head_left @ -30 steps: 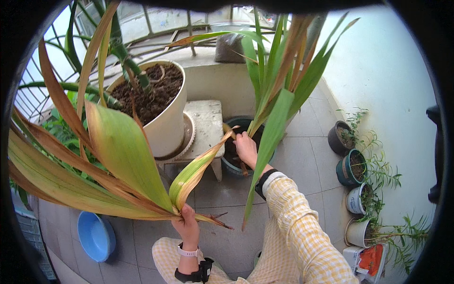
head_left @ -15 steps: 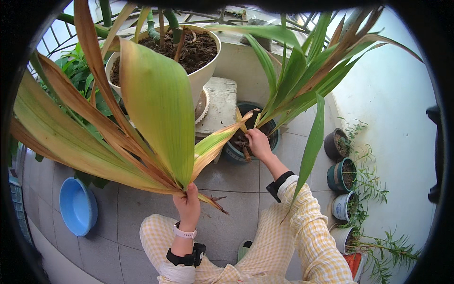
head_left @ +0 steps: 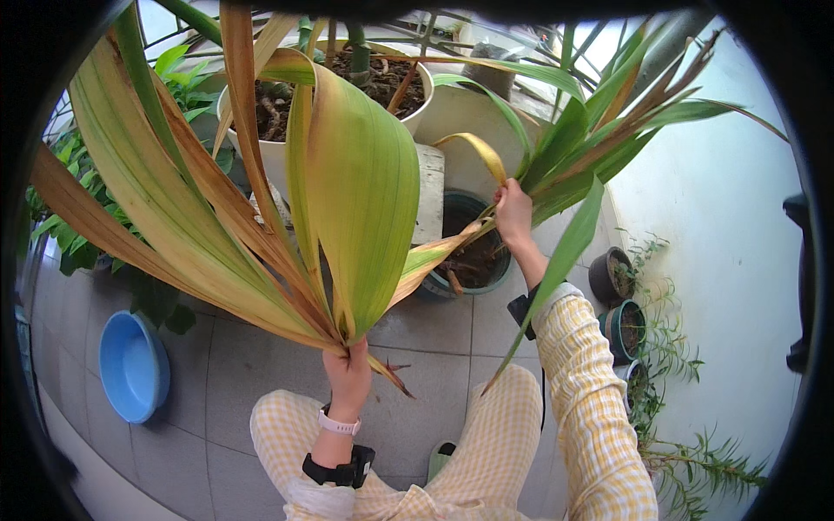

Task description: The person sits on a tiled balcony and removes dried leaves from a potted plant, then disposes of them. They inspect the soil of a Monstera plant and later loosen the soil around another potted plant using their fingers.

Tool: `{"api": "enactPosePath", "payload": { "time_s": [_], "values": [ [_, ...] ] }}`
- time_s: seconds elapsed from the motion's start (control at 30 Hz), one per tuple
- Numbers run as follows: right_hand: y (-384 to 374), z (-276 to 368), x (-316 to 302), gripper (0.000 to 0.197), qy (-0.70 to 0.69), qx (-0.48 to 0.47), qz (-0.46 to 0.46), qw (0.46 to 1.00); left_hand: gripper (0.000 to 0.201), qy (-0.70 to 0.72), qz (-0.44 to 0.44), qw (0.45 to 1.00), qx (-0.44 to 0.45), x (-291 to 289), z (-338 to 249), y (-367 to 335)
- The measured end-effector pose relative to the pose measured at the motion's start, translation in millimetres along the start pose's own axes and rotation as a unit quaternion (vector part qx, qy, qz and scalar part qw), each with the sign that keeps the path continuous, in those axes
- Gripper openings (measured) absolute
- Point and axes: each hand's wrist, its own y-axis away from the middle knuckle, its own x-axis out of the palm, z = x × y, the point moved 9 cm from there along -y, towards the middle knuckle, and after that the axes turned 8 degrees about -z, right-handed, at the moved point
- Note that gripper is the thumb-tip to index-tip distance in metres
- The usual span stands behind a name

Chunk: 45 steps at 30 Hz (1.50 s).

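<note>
My left hand (head_left: 347, 382) is closed around the base of a bundle of long yellowing leaves (head_left: 369, 200), which fan up and to the left. Some are dry and brown, and torn ends stick out below the fist. My right hand (head_left: 514, 217) is closed on a narrow yellow leaf (head_left: 488, 156) with a brown edge, beside the lower stems of a green strap-leaved plant (head_left: 560, 148). Below that hand stands a round dark teal pot (head_left: 497, 280) with soil and brown stubs inside. One bundle leaf reaches across to the pot and partly covers it.
A large cream pot (head_left: 420, 108) with thick stems and dark soil stands behind, near a pale block (head_left: 430, 195). At left a blue basin (head_left: 132, 366) sits on grey tiles. Several small pots, including a dark one (head_left: 608, 276), line the white wall at right.
My right hand has moved up and right from the pot's mouth, now gripping a yellow leaf higher on the plant. My left hand still holds the bundle, which appears more upright.
</note>
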Motion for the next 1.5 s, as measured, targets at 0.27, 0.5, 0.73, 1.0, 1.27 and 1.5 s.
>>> {"api": "enactPosePath", "payload": {
  "time_s": [0.27, 0.5, 0.73, 1.0, 1.27, 1.5],
  "values": [
    [-47, 26, -38, 0.017, -0.144, 0.046, -0.146, 0.978, 0.032, 0.024, -0.012, 1.000, -0.007, -8, 2, -2],
    [-99, 112, -129, 0.022, -0.245, 0.066, -0.013, 0.967, 0.025, 0.078, 0.001, 0.997, -0.025, -2, -25, -7],
    [53, 163, -162, 0.011, -0.322, -0.005, 0.168, 0.932, 0.024, 0.006, 0.078, 0.997, -0.012, 32, -27, -10],
    [130, 146, -101, 0.016, -0.523, 0.152, 0.294, 0.785, 0.019, -0.019, 0.202, 0.975, -0.088, 87, 5, 21],
    [163, -2, 3, 0.056, -0.010, 0.175, 0.318, 0.932, 0.017, -0.119, 0.013, 0.991, -0.058, 11, 23, 7],
    [174, -38, 38, 0.028, 0.106, 0.078, 0.353, 0.927, 0.017, -0.144, -0.032, 0.989, -0.006, -8, 0, -2]
  ]
}}
